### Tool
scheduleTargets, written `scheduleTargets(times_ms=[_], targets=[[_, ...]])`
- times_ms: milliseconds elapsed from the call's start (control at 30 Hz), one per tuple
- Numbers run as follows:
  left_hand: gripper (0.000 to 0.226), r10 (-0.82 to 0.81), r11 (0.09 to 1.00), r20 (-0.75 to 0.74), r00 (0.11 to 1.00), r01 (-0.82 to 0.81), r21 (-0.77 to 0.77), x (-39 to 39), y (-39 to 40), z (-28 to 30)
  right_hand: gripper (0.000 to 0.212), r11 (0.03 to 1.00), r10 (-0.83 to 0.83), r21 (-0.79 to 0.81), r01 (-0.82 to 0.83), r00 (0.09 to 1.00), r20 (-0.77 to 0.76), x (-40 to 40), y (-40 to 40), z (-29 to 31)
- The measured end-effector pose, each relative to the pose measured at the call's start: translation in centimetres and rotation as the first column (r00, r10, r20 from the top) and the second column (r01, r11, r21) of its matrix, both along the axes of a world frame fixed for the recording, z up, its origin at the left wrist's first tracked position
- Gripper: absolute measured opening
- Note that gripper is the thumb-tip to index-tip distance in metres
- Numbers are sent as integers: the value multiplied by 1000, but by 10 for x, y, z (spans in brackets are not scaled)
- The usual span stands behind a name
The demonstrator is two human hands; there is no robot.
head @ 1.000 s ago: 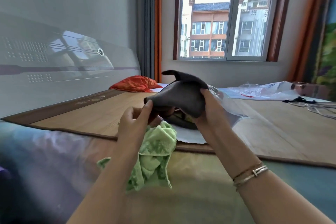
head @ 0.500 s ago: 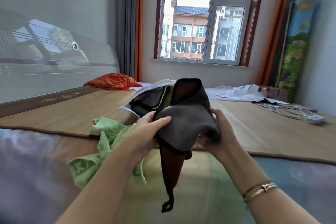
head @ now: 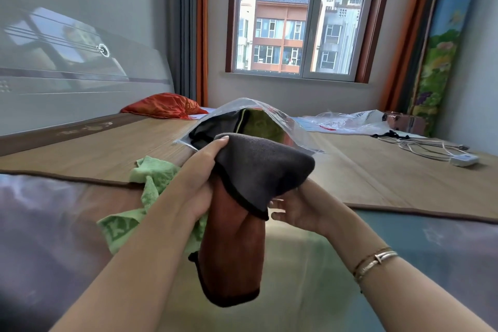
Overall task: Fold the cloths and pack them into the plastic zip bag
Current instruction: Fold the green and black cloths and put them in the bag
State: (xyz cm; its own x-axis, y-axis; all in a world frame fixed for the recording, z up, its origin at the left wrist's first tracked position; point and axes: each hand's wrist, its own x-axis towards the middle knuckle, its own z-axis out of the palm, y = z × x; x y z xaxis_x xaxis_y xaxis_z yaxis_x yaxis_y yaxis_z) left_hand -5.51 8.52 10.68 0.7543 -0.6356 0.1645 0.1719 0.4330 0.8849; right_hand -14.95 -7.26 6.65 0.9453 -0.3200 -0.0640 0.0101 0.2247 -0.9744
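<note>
Grey-and-rust microfibre cloth: one, held in mid-air above the bed's near edge, grey face draped on top, rust face hanging down with a dark bound hem.
Left hand: one, raised from lower left, fingers curled round the cloth's upper left edge, thumb on the grey face.
Right hand: one, palm turned up beneath the grey fold; its fingers go under the fabric, and whether they grip cannot be told. Two thin metal bangles on its wrist.
Clear plastic zip bag: one, just behind the cloth on the woven bamboo bed mat, mouth towards the hands, holding dark and olive folded cloths; their number cannot be told.
Crumpled light-green patterned cloth: one, beside the left forearm at the mat's edge.
Orange-red pillow: one, by the headboard.
White charger with cable: one, far right on the mat.
</note>
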Motion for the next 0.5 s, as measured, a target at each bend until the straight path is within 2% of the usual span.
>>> scheduleTargets(times_ms=[67,133,200,267,300,400,500], targets=[[24,-6,1000,-7,1000,6,13,6,0,-2,26,998,-56,-36,57,998,19,2,0,-2],[28,14,999,11,1000,-14,41,15,-1,-6,34,994,-103,40,100,991,85,4,0,2],[26,68,992,78,995,-75,100,21,-4,-11,60,980,-90,190,60,984,153,3,-3,6],[18,175,949,250,952,-231,214,26,-6,-18,80,985,-49,171,19,984,170,1,-7,8],[16,218,908,359,908,-324,266,29,-8,-22,76,994,-33,105,17,987,156,0,-6,8],[27,231,743,647,727,-561,365,33,-6,-28,30,979,-91,-166,115,985,148,-1,-3,6],[42,94,451,894,439,-819,355,28,0,-31,21,929,-274,-197,313,941,198,1,0,7]])
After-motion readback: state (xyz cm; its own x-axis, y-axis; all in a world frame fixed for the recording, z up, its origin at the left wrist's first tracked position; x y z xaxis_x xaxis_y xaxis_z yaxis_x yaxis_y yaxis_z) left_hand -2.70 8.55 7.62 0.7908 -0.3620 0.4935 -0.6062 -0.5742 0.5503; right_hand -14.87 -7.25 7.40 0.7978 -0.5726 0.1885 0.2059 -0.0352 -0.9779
